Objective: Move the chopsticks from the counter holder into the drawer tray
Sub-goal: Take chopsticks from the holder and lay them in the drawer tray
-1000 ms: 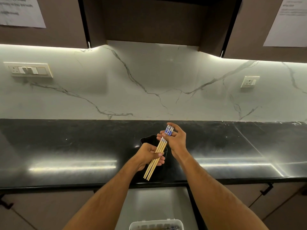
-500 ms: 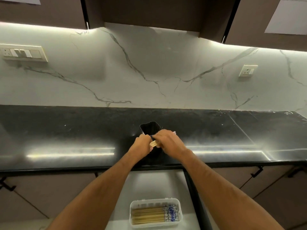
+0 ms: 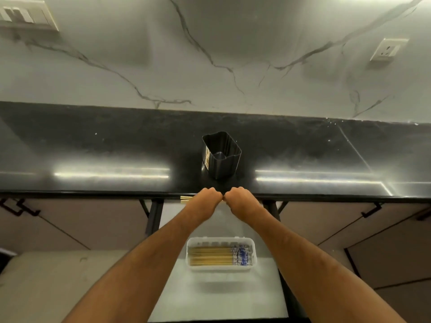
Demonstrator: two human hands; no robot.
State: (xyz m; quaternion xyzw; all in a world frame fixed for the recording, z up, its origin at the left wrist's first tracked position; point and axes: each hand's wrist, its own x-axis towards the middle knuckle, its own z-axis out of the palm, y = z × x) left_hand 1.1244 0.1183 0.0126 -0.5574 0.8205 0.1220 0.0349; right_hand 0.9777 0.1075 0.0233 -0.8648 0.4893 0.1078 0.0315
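Observation:
The black holder (image 3: 221, 155) stands on the dark counter with nothing inside it. Just in front of the counter's edge, my left hand (image 3: 205, 199) and my right hand (image 3: 240, 199) are fists side by side, both closed on a bundle of bamboo chopsticks (image 3: 185, 199). The bundle lies level, and only its tips show left of my left hand. Below, in the open drawer (image 3: 210, 297), a white tray (image 3: 220, 268) holds several chopsticks (image 3: 210, 256) with blue-patterned ends to the right.
The black counter (image 3: 93, 148) runs the full width, backed by a marble wall with a switch plate (image 3: 28, 16) and a socket (image 3: 388, 48). Closed cabinet doors with dark handles (image 3: 370, 209) flank the open drawer.
My hands came down from above the holder to the counter's front edge, turning the chopstick bundle from a slant to level. The view tilted downward, revealing the drawer and the tray.

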